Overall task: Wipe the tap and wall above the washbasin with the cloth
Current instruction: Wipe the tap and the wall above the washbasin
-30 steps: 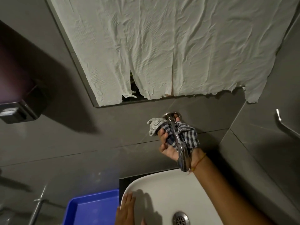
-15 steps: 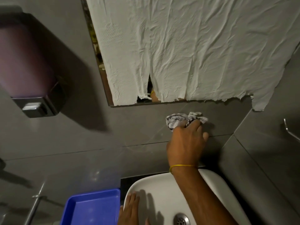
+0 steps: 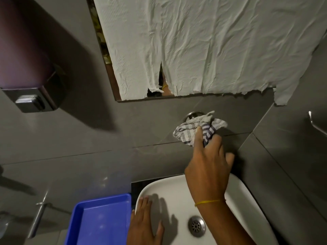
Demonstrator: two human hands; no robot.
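Observation:
My right hand [image 3: 209, 161] grips a bunched checked cloth [image 3: 198, 129] and presses it against the grey tiled wall [image 3: 123, 131] just below the tap's round chrome base [image 3: 192, 114]. The hand and cloth hide the tap's spout. My left hand [image 3: 144, 223] lies flat with fingers spread on the left rim of the white washbasin [image 3: 247, 200], holding nothing. The basin's metal drain [image 3: 196, 225] shows between my arms.
A mirror covered with crumpled white paper [image 3: 203, 46] hangs above the tap. A soap dispenser [image 3: 26, 68] is mounted at the upper left. A blue tray [image 3: 100, 218] sits left of the basin. A metal hook [image 3: 316, 124] projects from the right side wall.
My right hand turned over from gripping the tap spout underneath to pressing the cloth on the wall by the tap base. The view has moved closer. My left hand stays on the basin rim.

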